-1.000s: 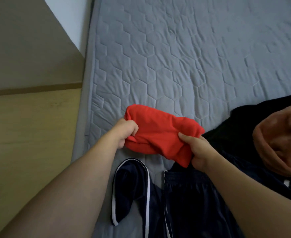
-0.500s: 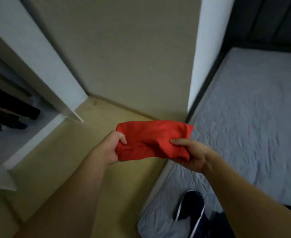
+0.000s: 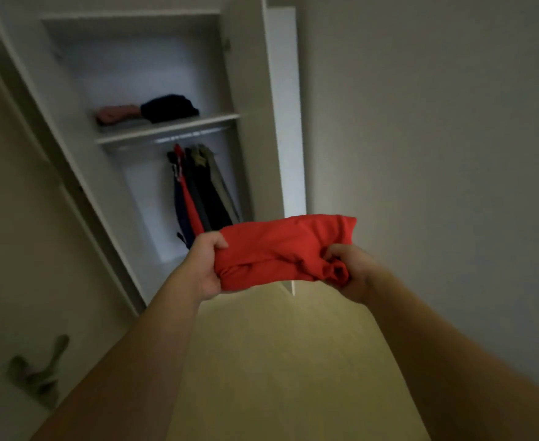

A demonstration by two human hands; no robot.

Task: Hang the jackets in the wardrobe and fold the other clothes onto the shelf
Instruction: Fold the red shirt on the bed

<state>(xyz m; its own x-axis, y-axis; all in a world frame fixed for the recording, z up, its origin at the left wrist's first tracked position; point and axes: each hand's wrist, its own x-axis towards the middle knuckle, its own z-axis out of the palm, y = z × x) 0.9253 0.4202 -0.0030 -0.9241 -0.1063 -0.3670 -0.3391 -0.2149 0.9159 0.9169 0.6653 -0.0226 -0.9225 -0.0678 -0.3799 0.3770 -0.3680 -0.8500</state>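
Note:
I hold a folded red garment (image 3: 280,249) in front of me with both hands. My left hand (image 3: 206,265) grips its left end, thumb on top. My right hand (image 3: 352,272) grips its bunched right end. Ahead stands the open white wardrobe (image 3: 255,90). Its shelf (image 3: 169,128) carries a folded pink garment (image 3: 118,113) and a folded black garment (image 3: 168,108). Under the shelf several jackets (image 3: 201,189) hang from the rail, among them a red, a dark and an olive one.
The open wardrobe door (image 3: 285,122) stands edge-on just right of the compartment. A plain wall (image 3: 436,138) fills the right side. Pale wooden floor (image 3: 277,361) lies below my arms. A blurred green object (image 3: 35,374) sits low at the left.
I have turned left from the bed to face the wardrobe, carrying the red garment along in both hands. The bed and the dark clothes on it have left the view.

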